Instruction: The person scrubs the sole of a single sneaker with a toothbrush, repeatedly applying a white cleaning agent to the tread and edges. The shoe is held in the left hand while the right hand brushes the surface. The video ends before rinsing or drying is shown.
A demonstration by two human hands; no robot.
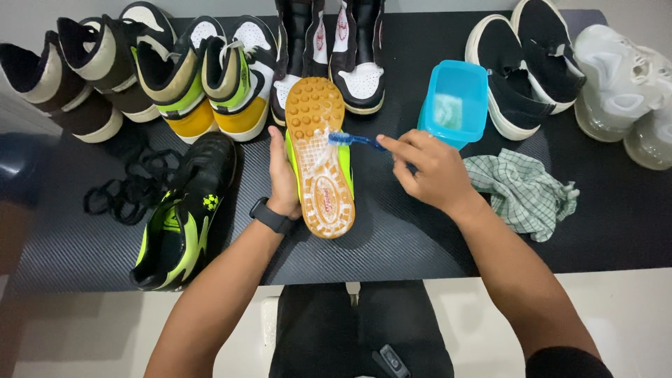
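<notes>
Left hand (283, 183) grips upturned shoe (320, 157); right hand (428, 170) pinches toothbrush (353, 140) beside tub (453, 102).

The shoe's studded rubber sole (319, 150) looks matt orange and wet with foam under a glossy blue plastic toothbrush (355, 140), beside a translucent plastic tub (455, 101), crumpled checked cloth (521, 192) and a ribbed matt black mat (392, 238).

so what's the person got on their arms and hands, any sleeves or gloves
No gloves: both hands are bare. The left hand has a black watch with a dark band at the wrist. The right hand wears nothing, and its forearm is bare up to a black sleeve edge at the frame's bottom corner.
</notes>
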